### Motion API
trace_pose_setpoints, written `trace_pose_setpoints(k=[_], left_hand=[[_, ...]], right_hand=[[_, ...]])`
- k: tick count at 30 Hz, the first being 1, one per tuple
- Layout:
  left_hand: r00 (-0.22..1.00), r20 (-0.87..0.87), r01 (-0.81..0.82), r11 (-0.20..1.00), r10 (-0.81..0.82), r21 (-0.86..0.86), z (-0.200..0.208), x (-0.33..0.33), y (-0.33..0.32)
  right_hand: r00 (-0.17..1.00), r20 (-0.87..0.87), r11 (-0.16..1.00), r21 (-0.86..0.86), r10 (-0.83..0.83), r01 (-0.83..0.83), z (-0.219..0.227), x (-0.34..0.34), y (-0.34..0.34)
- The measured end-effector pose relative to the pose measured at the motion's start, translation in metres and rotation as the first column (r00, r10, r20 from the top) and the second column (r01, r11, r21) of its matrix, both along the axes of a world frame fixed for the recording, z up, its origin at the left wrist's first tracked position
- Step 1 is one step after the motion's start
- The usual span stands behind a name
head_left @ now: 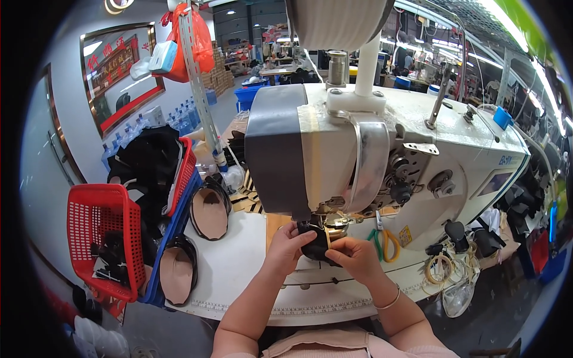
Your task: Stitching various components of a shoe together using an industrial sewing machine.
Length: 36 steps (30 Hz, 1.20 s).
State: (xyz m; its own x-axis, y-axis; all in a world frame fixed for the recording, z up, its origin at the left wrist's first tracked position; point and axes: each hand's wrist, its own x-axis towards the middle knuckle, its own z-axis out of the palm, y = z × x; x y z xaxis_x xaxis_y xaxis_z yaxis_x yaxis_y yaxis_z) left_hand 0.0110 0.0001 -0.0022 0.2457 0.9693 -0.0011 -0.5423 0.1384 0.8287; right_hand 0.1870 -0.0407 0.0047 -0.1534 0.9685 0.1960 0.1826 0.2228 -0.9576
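Note:
My left hand (285, 247) pinches a small black piece of material (314, 249) between thumb and fingers, under the head of a white and grey sewing machine (334, 155). On the piece's other side, my right hand (356, 258) grips its edge with thumb and forefinger, beside a pale strip running along it. The piece lies at the machine's needle area (335, 222); the needle tip itself is too small to make out. Just right of my right hand lie scissors (383, 243) with green and orange handles.
Left on the white table (239, 262) sit two black oval pieces with beige insides (210, 212). Beyond the table's left edge are a red basket (102, 230) and a blue crate (156, 280) holding black material. Tape rolls (439, 269) and black scraps lie at the right.

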Motion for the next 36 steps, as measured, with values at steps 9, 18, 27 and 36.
trace_pose_setpoints(k=[9,18,27,36], left_hand=[[0.98,0.051,-0.186,0.979,0.191,-0.081,-0.037,0.025,-0.036],[0.988,0.134,-0.081,0.997,0.082,-0.016,-0.034,0.022,-0.044],[0.991,0.042,-0.124,0.992,0.124,0.002,-0.023,0.018,-0.03],[0.989,-0.009,-0.146,0.989,0.146,-0.01,-0.01,0.015,-0.017]], right_hand=[[1.0,0.023,1.0,0.022,-0.02,0.019,-0.007,0.004,0.003],[0.971,0.193,0.894,0.447,-0.139,0.039,-0.014,0.005,-0.004],[0.998,0.02,0.995,0.084,-0.063,0.061,0.003,-0.007,-0.005],[0.96,0.092,0.871,0.449,-0.265,0.198,-0.011,-0.01,-0.002]])
